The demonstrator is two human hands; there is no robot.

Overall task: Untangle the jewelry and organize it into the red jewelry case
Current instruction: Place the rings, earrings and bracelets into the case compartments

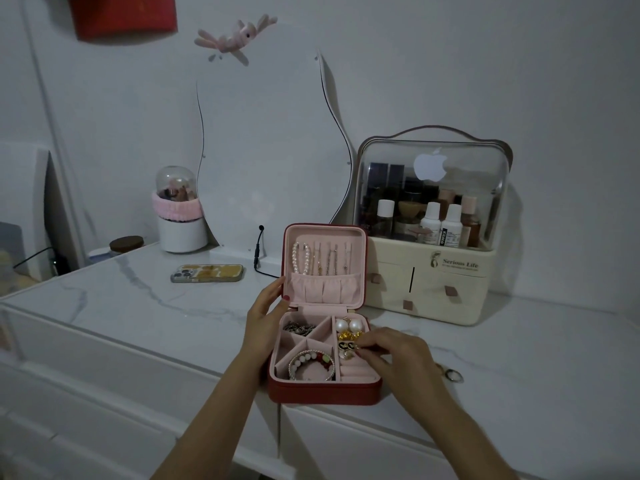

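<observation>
Bead bracelet [310,364] inside red case [323,393]

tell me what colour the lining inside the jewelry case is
Pale pink, against the red outer shell of the jewelry case; the head view shows it clearly.

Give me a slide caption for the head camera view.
Left hand steadies the open red jewelry case while the right hand places earrings inside.

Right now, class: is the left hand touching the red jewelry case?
Touching: the head view shows the left hand resting against the red jewelry case at its lid's left edge.
</observation>
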